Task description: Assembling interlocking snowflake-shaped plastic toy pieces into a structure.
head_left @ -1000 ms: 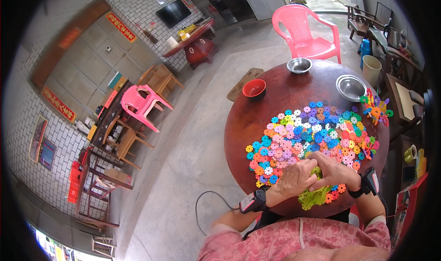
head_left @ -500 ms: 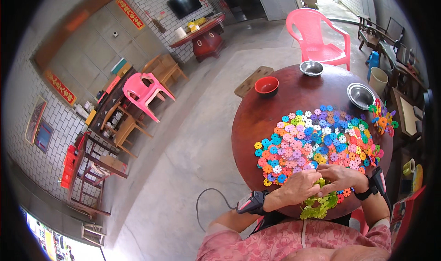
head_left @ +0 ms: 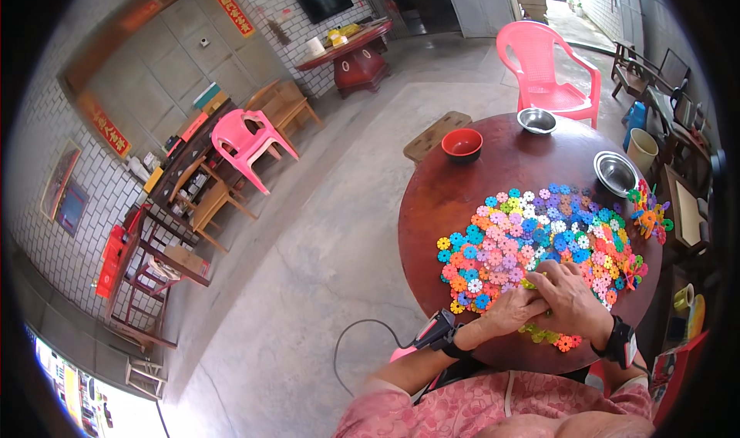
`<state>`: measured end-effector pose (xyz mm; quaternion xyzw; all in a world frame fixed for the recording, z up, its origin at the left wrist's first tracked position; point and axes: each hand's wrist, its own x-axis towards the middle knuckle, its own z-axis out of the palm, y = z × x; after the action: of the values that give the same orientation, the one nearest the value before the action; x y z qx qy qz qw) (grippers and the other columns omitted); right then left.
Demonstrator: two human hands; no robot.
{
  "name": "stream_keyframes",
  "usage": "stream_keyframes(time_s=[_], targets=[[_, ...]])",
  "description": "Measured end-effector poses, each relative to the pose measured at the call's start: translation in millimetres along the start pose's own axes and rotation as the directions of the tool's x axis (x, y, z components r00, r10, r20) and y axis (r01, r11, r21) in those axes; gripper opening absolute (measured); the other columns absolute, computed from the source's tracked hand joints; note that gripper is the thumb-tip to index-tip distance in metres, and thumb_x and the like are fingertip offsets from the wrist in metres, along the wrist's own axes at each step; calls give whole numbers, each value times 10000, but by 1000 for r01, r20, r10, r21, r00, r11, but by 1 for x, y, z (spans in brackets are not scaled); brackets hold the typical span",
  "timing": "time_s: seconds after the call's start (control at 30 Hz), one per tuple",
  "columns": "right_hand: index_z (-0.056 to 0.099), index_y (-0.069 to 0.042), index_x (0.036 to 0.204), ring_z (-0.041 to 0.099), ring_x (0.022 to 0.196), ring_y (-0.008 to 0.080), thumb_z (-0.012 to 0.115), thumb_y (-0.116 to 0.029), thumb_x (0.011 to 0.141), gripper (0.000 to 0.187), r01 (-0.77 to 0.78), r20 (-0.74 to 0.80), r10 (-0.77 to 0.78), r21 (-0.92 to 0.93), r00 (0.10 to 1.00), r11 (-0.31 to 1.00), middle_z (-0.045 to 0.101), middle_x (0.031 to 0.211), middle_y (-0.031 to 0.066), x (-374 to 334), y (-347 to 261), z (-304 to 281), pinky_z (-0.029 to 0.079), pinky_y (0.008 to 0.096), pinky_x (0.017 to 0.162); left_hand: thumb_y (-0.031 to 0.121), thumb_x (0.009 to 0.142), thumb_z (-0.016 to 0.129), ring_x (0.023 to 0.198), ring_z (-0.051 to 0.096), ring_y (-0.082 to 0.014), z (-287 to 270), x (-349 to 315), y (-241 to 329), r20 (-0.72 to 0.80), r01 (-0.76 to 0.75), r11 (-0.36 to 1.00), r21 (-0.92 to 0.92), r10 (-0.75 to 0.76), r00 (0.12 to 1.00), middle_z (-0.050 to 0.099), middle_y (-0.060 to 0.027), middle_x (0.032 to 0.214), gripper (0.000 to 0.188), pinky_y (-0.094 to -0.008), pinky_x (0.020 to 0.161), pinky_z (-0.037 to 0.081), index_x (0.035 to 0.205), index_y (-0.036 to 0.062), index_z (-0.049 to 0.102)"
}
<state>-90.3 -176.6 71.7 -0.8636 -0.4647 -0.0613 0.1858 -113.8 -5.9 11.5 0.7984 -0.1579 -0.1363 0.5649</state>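
Close together over the near part of the table, my left hand [head_left: 509,313] and my right hand [head_left: 574,303] have their fingers curled around yellow-green plastic snowflake discs [head_left: 544,335]. Several of these discs are joined in a cluster, now mostly hidden beneath my hands. A bit of yellow-green also shows at the fingertips. My right fingers lie across the left ones, which hides the exact grip. Just beyond my hands spreads a heap of loose multicoloured snowflake discs [head_left: 505,247]. A few orange and red discs [head_left: 569,342] lie by my right wrist.
On the round brown table [head_left: 428,207] stand a red bowl [head_left: 462,144] and two metal bowls, one at the back [head_left: 537,120] and one at the right [head_left: 615,173]. Joined multicoloured disc shapes [head_left: 650,216] sit at the right edge. A pink chair [head_left: 551,72] stands behind the table.
My hands have closed in around the yellow-green cluster, which hung in plain view below them and is now largely covered. The whole view has shifted slightly.
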Motion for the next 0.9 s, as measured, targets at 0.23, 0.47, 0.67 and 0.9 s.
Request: stream_keyframes(time_s=[0.23, 0.47, 0.67, 0.9], targets=[[519, -120, 1222, 511, 1093, 346, 843, -397, 554, 793, -148, 20, 147, 86, 989, 985, 507, 1156, 133, -23, -12, 14, 446, 470, 880, 337, 914, 512, 652, 630, -247, 11, -5, -16, 58, 3, 999, 48, -6, 998, 622, -165, 701, 394, -369, 590, 468, 938, -41, 618], [574, -89, 1102, 558, 988, 342, 802, -255, 600, 576, -98, -90, 129, 292, 988, 951, 540, 1083, 136, -29, 10, 36, 472, 441, 832, 385, 899, 529, 731, 638, -330, 10, -8, -6, 32, -81, 994, 68, 79, 996, 615, -198, 755, 432, -395, 639, 483, 944, -36, 612], [586, -63, 1056, 568, 1019, 340, 761, -194, 586, 518, 38, -235, 22, 247, 972, 968, 564, 1121, 145, -25, 17, 45, 474, 430, 861, 323, 870, 571, 749, 642, -321, 16, -6, -16, -54, -178, 978, 107, 185, 981, 628, -183, 788, 347, -394, 648, 495, 925, -17, 615], [599, -59, 1085, 567, 1035, 331, 775, -207, 542, 589, 132, -292, -75, 179, 953, 975, 564, 1130, 127, -25, 20, 47, 474, 434, 884, 193, 855, 566, 727, 645, -283, 12, -7, -25, -11, -299, 953, 46, 300, 954, 642, -165, 811, 239, -369, 636, 499, 980, -5, 617]])
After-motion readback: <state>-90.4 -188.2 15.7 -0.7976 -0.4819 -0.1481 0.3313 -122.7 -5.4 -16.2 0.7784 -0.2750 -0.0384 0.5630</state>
